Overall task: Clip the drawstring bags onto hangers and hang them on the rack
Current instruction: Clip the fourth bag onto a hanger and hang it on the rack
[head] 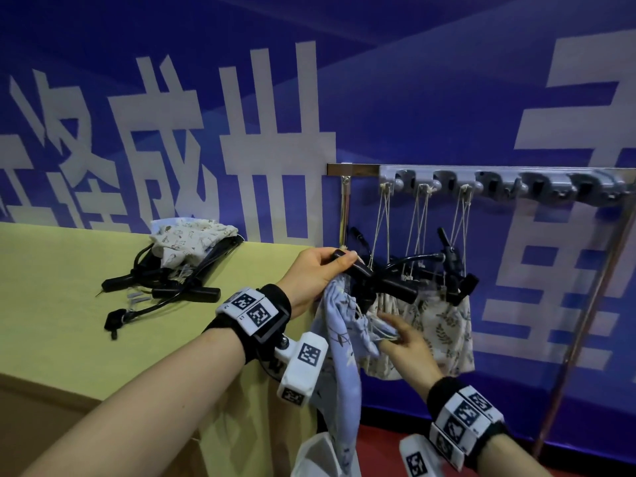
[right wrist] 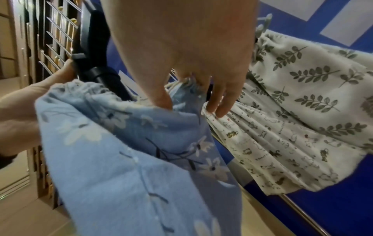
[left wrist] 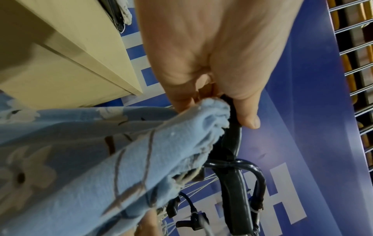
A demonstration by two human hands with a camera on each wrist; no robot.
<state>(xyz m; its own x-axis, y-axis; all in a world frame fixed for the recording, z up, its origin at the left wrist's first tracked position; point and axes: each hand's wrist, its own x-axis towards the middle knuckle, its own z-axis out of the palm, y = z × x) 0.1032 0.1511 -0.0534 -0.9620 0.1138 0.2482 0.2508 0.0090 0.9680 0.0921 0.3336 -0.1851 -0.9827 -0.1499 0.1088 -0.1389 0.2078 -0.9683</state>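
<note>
Holding a black clip hanger [head: 373, 282] up beside the rack [head: 499, 182], the left hand [head: 315, 275] is gripping one end clip with fingers and thumb curled round it, and a corner of the blue floral drawstring bag [head: 339, 342] is bunched right at that clip. The right hand [head: 407, 342] is pinching the bag's gathered top edge further along, thumb on one side of the cloth, fingers on the other. Rest of the bag is dangling down off the table's [head: 51, 304] right edge. Behind it, a couple of white printed bags [head: 444, 330] are already hanging by their cords from the rack's hooks. Back near the table's far edge, spare hangers [head: 165, 287] are lying in a heap with another white bag [head: 187, 241] on top.
</note>
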